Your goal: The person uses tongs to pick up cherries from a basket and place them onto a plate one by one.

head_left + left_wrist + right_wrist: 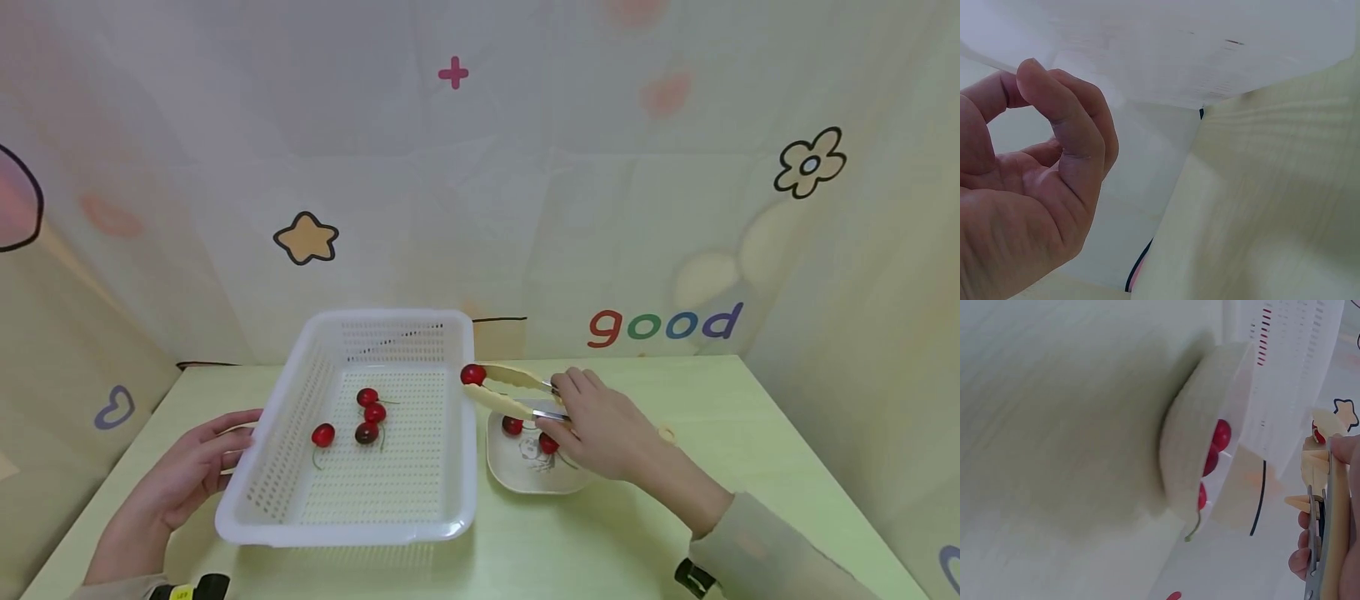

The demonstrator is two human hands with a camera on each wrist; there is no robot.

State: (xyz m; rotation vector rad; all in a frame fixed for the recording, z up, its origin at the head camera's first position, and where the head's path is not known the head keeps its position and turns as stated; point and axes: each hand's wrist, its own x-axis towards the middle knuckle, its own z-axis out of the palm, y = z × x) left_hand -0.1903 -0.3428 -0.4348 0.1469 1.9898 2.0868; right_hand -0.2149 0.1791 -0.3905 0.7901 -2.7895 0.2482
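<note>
My right hand [600,425] grips a pair of kitchen tongs [510,404] with cream scalloped tips and metal arms. Pinched at the tips is a red cherry [472,375], above the basket's right rim. At the left, my left hand [198,467] rests its loosely bent fingers against the outer wall of a white perforated plastic basket [457,504]. Several cherries [366,432] with stems lie on the basket's floor. A small white dish [517,479] stands below the tongs; three cherries [1210,460] show in it in the right wrist view, partly behind its rim.
Everything stands on a pale green table [757,492]. A printed curtain [540,208] with a star, a flower and the word "good" hangs behind and at both sides. A small pale ring-like piece [667,434] shows behind my right wrist.
</note>
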